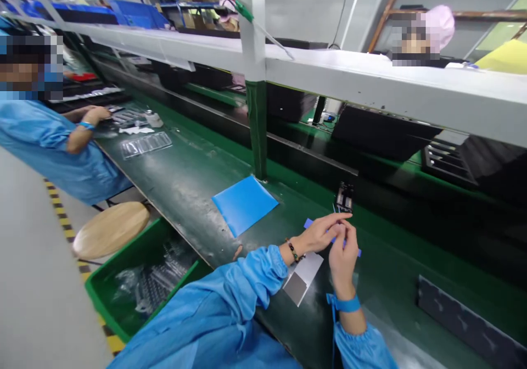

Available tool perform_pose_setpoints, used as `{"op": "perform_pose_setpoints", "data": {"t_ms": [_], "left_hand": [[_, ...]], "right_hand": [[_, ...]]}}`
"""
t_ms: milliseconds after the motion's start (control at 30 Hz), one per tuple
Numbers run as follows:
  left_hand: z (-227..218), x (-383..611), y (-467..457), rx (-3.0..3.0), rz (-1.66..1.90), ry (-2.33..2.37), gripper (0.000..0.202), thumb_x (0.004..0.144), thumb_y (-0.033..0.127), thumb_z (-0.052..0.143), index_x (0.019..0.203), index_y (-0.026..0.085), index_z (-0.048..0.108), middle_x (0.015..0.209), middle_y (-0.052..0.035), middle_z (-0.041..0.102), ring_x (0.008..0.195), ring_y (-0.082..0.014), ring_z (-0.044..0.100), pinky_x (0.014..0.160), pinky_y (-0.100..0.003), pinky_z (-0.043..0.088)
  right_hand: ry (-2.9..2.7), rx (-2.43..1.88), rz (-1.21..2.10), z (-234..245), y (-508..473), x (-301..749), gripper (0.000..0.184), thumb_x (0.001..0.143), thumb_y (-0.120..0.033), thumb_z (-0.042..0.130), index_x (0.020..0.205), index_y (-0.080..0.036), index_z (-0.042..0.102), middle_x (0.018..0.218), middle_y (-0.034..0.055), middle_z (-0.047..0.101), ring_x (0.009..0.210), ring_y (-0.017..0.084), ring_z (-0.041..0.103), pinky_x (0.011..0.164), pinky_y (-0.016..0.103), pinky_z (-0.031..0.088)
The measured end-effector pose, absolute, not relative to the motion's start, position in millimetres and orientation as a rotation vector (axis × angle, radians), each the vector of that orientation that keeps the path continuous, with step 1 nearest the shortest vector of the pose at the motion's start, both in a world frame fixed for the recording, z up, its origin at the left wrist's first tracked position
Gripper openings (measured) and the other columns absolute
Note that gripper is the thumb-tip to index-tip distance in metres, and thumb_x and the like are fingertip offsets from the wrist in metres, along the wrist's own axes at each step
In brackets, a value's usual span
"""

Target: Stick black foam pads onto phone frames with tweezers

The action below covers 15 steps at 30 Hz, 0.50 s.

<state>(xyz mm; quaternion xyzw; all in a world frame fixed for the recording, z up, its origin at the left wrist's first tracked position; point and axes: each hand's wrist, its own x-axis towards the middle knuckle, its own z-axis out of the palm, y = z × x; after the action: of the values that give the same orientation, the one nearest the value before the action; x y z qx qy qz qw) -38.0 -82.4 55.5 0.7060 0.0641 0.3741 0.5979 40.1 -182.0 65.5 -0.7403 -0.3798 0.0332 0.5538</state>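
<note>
My left hand [319, 234], with a bead bracelet at the wrist, meets my right hand [344, 252] over the green bench. The fingertips of both are pinched close together, and what they hold, if anything, is too small or hidden. A blue wrist strap [347, 303] is on my right wrist. Under the hands lies a purple-blue strip [308, 223], mostly covered by them. Just beyond my fingers sits a small black fixture with metallic parts [345, 196]. A white and grey flat sheet [305, 276] lies below my left wrist.
A blue sheet [246, 204] lies left on the bench [193, 193], near a green post [257, 133]. At right is a long black bar [465, 319]. A green bin [99, 286] with plastic trays stands beside a wooden stool [113, 229]. A co-worker's arm [84, 130] is at far left.
</note>
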Motion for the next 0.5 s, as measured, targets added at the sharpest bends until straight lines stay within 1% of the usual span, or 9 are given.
{"op": "perform_pose_setpoints", "data": {"t_ms": [33, 100, 233, 300, 333, 400, 433, 467, 500], "left_hand": [[56.4, -38.1, -83.1, 1.619, 0.845, 0.133, 0.062, 0.112, 0.059, 0.038, 0.160, 0.025, 0.057, 0.153, -0.0131, 0.066, 0.139, -0.0286, 0.065, 0.122, -0.041, 0.047], [57.3, -38.1, -84.6, 1.571, 0.801, 0.134, 0.065, 0.111, 0.063, 0.038, 0.158, 0.024, 0.060, 0.151, -0.0134, 0.068, 0.138, -0.0296, 0.066, 0.122, -0.043, 0.048], [55.5, -35.3, -86.3, 1.420, 0.790, 0.158, 0.067, 0.110, 0.068, 0.039, 0.150, 0.021, 0.066, 0.147, -0.0158, 0.071, 0.135, -0.0304, 0.069, 0.120, -0.045, 0.051], [52.0, -31.4, -83.8, 1.304, 0.807, 0.158, 0.067, 0.110, 0.068, 0.040, 0.147, 0.020, 0.067, 0.145, -0.0177, 0.071, 0.127, -0.0291, 0.073, 0.115, -0.044, 0.053], [49.5, -28.9, -80.9, 1.242, 0.824, 0.171, 0.067, 0.110, 0.068, 0.040, 0.145, 0.019, 0.068, 0.144, -0.0186, 0.072, 0.120, -0.0278, 0.075, 0.110, -0.043, 0.055], [43.4, -23.3, -71.6, 1.113, 0.869, 0.227, 0.070, 0.107, 0.072, 0.043, 0.140, 0.017, 0.069, 0.139, -0.0203, 0.074, 0.104, -0.0247, 0.078, 0.099, -0.040, 0.057], [39.9, -20.6, -65.5, 1.048, 0.888, 0.260, 0.073, 0.105, 0.076, 0.044, 0.137, 0.015, 0.070, 0.137, -0.0211, 0.075, 0.098, -0.0234, 0.079, 0.094, -0.038, 0.057], [36.3, -18.1, -58.8, 0.985, 0.899, 0.291, 0.077, 0.102, 0.080, 0.046, 0.134, 0.014, 0.070, 0.135, -0.0219, 0.075, 0.093, -0.0226, 0.079, 0.090, -0.036, 0.056], [32.8, -16.0, -52.0, 0.925, 0.903, 0.318, 0.081, 0.098, 0.084, 0.049, 0.131, 0.014, 0.071, 0.134, -0.0226, 0.076, 0.089, -0.0221, 0.079, 0.086, -0.035, 0.056]], "right_hand": [[-0.917, -1.766, 0.069, 63.2, -182.0, 41.6, 0.051, 0.106, -0.063, 0.050, 0.122, -0.018, 0.067, 0.121, 0.0155, 0.074, 0.114, 0.030, 0.068, 0.106, 0.048, 0.050], [-0.922, -1.780, 0.062, 62.2, -181.1, 44.3, 0.047, 0.104, -0.064, 0.054, 0.118, -0.019, 0.063, 0.116, 0.0138, 0.072, 0.109, 0.029, 0.069, 0.101, 0.046, 0.051], [-0.871, -1.768, 0.077, 70.7, -181.1, 39.9, 0.045, 0.100, -0.061, 0.064, 0.119, -0.022, 0.053, 0.120, 0.0131, 0.068, 0.109, 0.028, 0.071, 0.097, 0.043, 0.054], [-0.867, -1.762, -0.009, 75.9, -188.8, 27.5, 0.046, 0.097, -0.057, 0.070, 0.120, -0.021, 0.052, 0.122, 0.0129, 0.064, 0.112, 0.027, 0.068, 0.100, 0.043, 0.052], [-0.872, -1.742, -0.090, 78.4, -196.0, 17.8, 0.043, 0.097, -0.053, 0.073, 0.119, -0.021, 0.054, 0.121, 0.0117, 0.063, 0.112, 0.026, 0.067, 0.102, 0.043, 0.050], [-0.992, -1.656, -0.161, 83.1, -216.5, -7.9, 0.025, 0.099, -0.041, 0.074, 0.109, -0.023, 0.059, 0.109, 0.0063, 0.064, 0.103, 0.022, 0.065, 0.098, 0.037, 0.050], [-1.127, -1.598, -0.090, 85.6, -228.6, -23.2, 0.017, 0.099, -0.034, 0.073, 0.101, -0.024, 0.060, 0.099, 0.0028, 0.064, 0.094, 0.019, 0.064, 0.091, 0.033, 0.051], [-1.344, -1.546, 0.118, 87.8, -240.9, -39.4, 0.015, 0.100, -0.030, 0.072, 0.093, -0.025, 0.061, 0.089, -0.0001, 0.063, 0.085, 0.017, 0.063, 0.083, 0.029, 0.051], [-1.556, -1.509, 0.399, 89.5, -252.4, -55.8, 0.016, 0.101, -0.028, 0.070, 0.088, -0.025, 0.062, 0.085, -0.0013, 0.064, 0.080, 0.016, 0.063, 0.077, 0.027, 0.051]]}}
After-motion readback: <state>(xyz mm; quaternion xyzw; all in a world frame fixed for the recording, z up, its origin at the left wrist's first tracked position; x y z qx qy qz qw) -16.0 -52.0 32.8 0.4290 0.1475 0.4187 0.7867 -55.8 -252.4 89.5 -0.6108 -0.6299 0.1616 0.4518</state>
